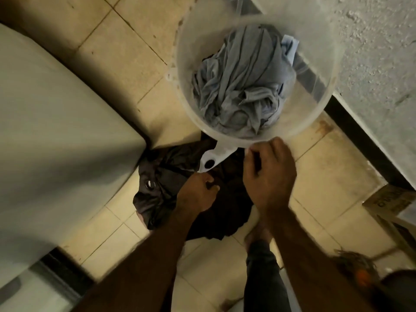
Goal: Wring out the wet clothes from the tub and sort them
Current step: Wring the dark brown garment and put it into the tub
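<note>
Low down, left hand (198,195) clutching a crumpled dark brown garment (157,197) on the beige tiled floor (326,174), partly hidden under both arms, right hand (270,176) curling at the rim of a translucent plastic bucket (185,55), grip too blurred to tell, twisted grey-blue clothes (236,86) sitting inside.

The tub (183,64) sits in the upper middle of the frame, with clothes (240,82) piled in it. Below it, in the centre, a garment (162,167) lies on the floor (108,70), overlapped by the tub's near edge. My left hand (198,192) grips that garment; my right hand (270,174), just to its right, holds the tub's near rim. The washing machine (56,122) fills the left side, the wall (378,52) the upper right, a box (389,201) the right edge.
</note>
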### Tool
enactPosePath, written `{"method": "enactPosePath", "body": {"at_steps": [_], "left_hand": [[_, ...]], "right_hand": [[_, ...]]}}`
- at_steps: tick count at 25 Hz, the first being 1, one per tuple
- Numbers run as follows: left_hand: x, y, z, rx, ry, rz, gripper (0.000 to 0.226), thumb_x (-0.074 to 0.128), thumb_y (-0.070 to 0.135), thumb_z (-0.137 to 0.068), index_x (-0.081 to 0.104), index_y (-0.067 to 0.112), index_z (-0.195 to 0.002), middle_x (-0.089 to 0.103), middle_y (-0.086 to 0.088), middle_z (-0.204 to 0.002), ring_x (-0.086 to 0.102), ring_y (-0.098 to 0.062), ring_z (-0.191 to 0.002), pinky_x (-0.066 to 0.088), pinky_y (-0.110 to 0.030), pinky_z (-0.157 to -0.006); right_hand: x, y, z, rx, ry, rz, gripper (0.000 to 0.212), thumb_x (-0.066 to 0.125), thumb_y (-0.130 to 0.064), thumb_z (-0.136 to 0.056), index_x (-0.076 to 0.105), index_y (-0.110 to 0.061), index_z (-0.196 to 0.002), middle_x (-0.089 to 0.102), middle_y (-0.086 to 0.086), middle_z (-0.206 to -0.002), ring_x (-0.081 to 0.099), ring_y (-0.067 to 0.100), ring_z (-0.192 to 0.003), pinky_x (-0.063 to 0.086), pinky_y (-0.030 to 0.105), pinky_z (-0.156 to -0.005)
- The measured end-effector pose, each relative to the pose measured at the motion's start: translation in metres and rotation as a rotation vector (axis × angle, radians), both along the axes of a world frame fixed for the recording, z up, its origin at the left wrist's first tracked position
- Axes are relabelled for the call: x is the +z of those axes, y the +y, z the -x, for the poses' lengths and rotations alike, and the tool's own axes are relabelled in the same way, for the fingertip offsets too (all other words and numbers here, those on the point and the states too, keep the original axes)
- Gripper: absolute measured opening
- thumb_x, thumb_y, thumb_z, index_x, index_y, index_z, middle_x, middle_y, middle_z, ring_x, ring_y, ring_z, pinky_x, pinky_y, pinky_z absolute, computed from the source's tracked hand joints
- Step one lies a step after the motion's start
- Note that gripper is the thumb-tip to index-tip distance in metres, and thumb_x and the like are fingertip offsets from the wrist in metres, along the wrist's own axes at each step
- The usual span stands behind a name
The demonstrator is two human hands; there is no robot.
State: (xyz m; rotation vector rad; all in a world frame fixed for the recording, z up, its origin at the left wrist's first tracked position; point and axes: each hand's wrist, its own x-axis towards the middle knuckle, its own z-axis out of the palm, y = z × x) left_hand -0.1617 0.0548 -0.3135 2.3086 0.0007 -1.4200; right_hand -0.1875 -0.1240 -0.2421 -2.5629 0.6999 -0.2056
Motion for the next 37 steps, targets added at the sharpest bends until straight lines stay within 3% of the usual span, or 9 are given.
{"method": "enactPosePath", "body": {"at_steps": [3, 8, 17, 20, 23, 30, 33, 35, 37], "left_hand": [[-0.023, 0.019, 0.011, -0.03, -0.1, -0.009, 0.037, 0.067, 0.043, -0.084, 0.065, 0.011, -0.103, 0.059, -0.011, -0.114, 0.061, -0.028, -0.107, 0.051, -0.037, -0.092], [-0.061, 0.031, 0.027, 0.097, -0.015, 0.016, 0.043, 0.071, 0.029, -0.089, 0.063, 0.006, -0.125, 0.038, -0.014, -0.146, 0.045, -0.03, -0.132, 0.037, -0.036, -0.113], [-0.089, 0.047, 0.023, -0.116, -0.202, 0.203, 0.034, 0.057, 0.015, -0.093, 0.063, 0.01, -0.126, 0.052, -0.011, -0.142, 0.033, -0.029, -0.144, 0.019, -0.025, -0.121], [-0.094, 0.025, 0.015, -0.023, -0.074, 0.188, 0.022, 0.055, 0.016, -0.095, 0.068, -0.001, -0.093, 0.067, -0.021, -0.11, 0.061, -0.03, -0.102, 0.049, -0.039, -0.094], [-0.08, 0.023, 0.032, 0.031, -0.124, 0.12, 0.04, 0.054, 0.015, -0.096, 0.043, 0.013, -0.058, 0.056, -0.01, -0.066, 0.056, -0.024, -0.067, 0.037, -0.028, -0.065], [0.06, 0.03, 0.071, 0.188, -0.142, 0.273, 0.016, 0.062, 0.012, -0.094, 0.076, 0.011, -0.087, 0.074, -0.003, -0.09, 0.069, -0.013, -0.082, 0.052, -0.017, -0.073], [0.102, 0.023, 0.069, 0.268, -0.167, 0.356, 0.013, 0.068, 0.012, -0.09, 0.076, 0.022, -0.09, 0.073, 0.008, -0.092, 0.068, -0.003, -0.084, 0.051, -0.013, -0.076], [0.131, 0.013, 0.063, 0.314, -0.188, 0.41, 0.013, 0.069, 0.011, -0.088, 0.071, 0.021, -0.095, 0.071, 0.009, -0.093, 0.068, -0.003, -0.087, 0.053, -0.017, -0.078], [0.15, 0.007, 0.044, 0.421, -0.212, 0.452, 0.022, 0.067, 0.012, -0.089, 0.064, 0.021, -0.109, 0.067, 0.01, -0.103, 0.065, 0.0, -0.097, 0.052, -0.016, -0.084]], "right_hand": [[-0.044, 0.026, 0.053, 0.072, 0.256, -0.154, 0.016, 0.057, -0.03, -0.098, 0.063, -0.016, -0.092, 0.057, 0.002, -0.093, 0.056, 0.019, -0.077, 0.044, 0.029, -0.063], [-0.135, 0.048, 0.102, 0.209, 0.81, -0.531, 0.048, 0.064, -0.035, -0.092, 0.055, -0.021, -0.137, 0.047, 0.005, -0.142, 0.055, 0.029, -0.124, 0.048, 0.042, -0.105], [-0.166, 0.095, 0.004, -0.334, 0.448, -0.923, 0.058, 0.071, -0.034, -0.092, 0.05, -0.018, -0.144, 0.055, 0.006, -0.143, 0.053, 0.024, -0.131, 0.048, 0.038, -0.108], [-0.16, 0.084, 0.013, -0.223, 0.535, -0.84, 0.048, 0.067, -0.039, -0.094, 0.056, -0.02, -0.137, 0.06, 0.006, -0.134, 0.06, 0.023, -0.12, 0.051, 0.033, -0.098], [-0.148, 0.061, 0.043, -0.299, 0.578, -0.767, 0.049, 0.066, -0.039, -0.094, 0.056, -0.017, -0.136, 0.06, 0.008, -0.135, 0.058, 0.026, -0.121, 0.046, 0.035, -0.099], [-0.076, 0.071, 0.033, -0.475, 0.745, -0.979, 0.124, 0.083, -0.045, -0.079, -0.005, -0.021, -0.162, 0.023, 0.015, -0.164, 0.032, 0.039, -0.146, 0.038, 0.048, -0.114], [-0.047, 0.071, 0.033, -0.375, 0.8, -1.087, 0.087, 0.077, -0.021, -0.088, 0.027, -0.018, -0.159, 0.039, 0.014, -0.157, 0.045, 0.036, -0.139, 0.042, 0.041, -0.112], [-0.013, 0.06, 0.032, -0.308, 0.744, -1.033, 0.035, 0.065, -0.011, -0.092, 0.064, -0.016, -0.127, 0.067, 0.007, -0.127, 0.063, 0.032, -0.118, 0.053, 0.039, -0.1], [0.026, 0.046, 0.032, -0.311, 0.617, -1.073, 0.018, 0.062, -0.008, -0.092, 0.073, -0.021, -0.098, 0.074, 0.002, -0.095, 0.071, 0.029, -0.098, 0.059, 0.041, -0.089]]}}
